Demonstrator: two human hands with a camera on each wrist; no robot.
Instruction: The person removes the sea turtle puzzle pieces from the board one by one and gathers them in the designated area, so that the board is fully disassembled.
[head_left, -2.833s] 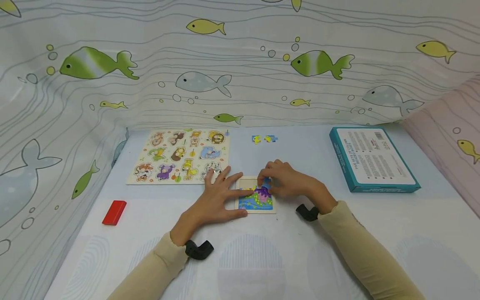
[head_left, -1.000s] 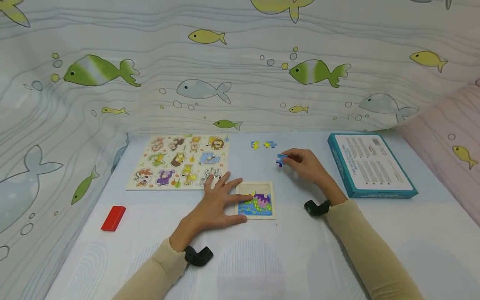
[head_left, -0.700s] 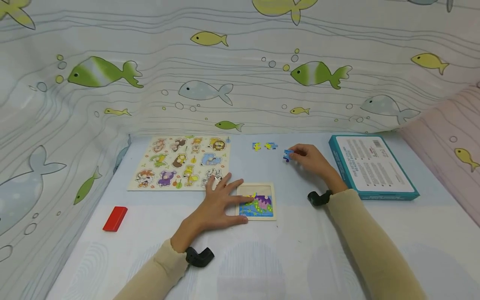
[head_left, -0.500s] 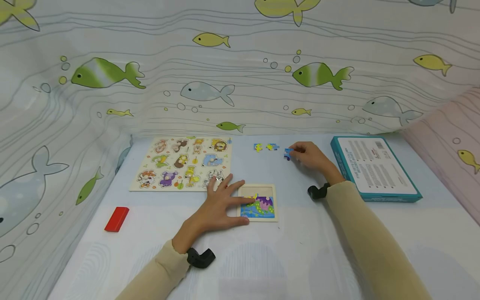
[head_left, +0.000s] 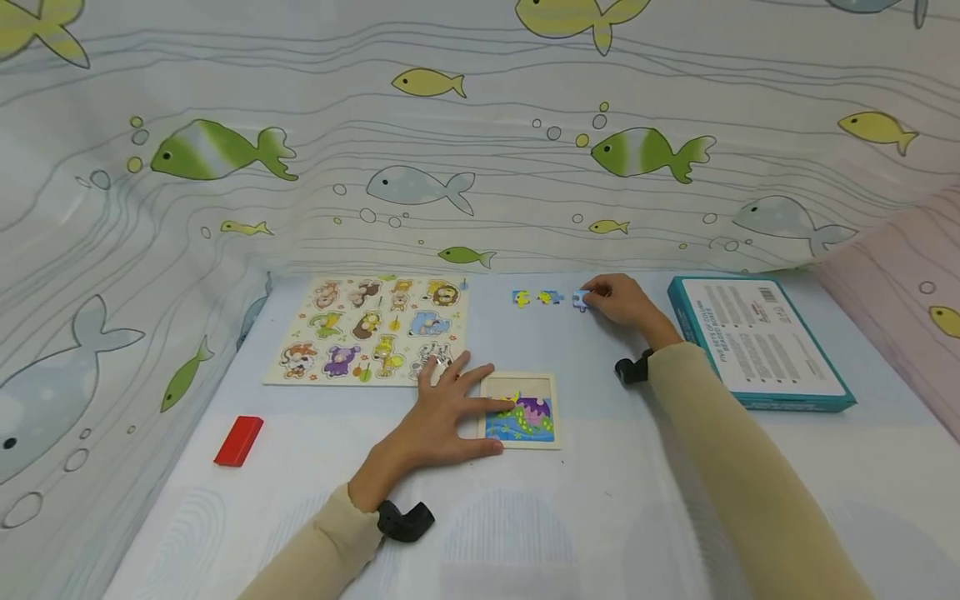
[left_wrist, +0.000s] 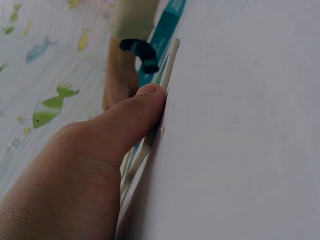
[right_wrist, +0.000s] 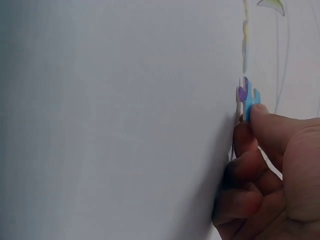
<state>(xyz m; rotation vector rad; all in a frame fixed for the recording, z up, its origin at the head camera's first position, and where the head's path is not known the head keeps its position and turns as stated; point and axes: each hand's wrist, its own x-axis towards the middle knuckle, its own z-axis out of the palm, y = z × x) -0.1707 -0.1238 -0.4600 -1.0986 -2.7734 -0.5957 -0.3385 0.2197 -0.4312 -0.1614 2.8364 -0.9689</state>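
My right hand (head_left: 624, 302) pinches a blue jigsaw piece (head_left: 580, 300) between thumb and fingertips at the back of the table. A purple tab shows on that jigsaw piece (right_wrist: 249, 97) in the right wrist view, close to the tabletop. Left of it lie two yellow-and-blue jigsaw pieces (head_left: 551, 297) in a row. My left hand (head_left: 442, 421) has its fingers spread, index finger and thumb over a small framed puzzle (head_left: 557, 417) with a purple, green and blue picture. The upper strip of that frame is bare wood. In the left wrist view, the thumb (left_wrist: 132, 117) rests along the frame's edge.
An animal puzzle board (head_left: 279, 379) lies at the back left, partly under the left fingertips. A teal box (head_left: 772, 342) stands at the right, beside the right forearm. A red block (head_left: 239, 442) lies at the left. A fish-print curtain (head_left: 525, 167) rises behind the table.
The right hand has lifted the blue piece from the frame's upper part and carried it back and right, beside the two loose pieces. The left hand has stayed on the frame.
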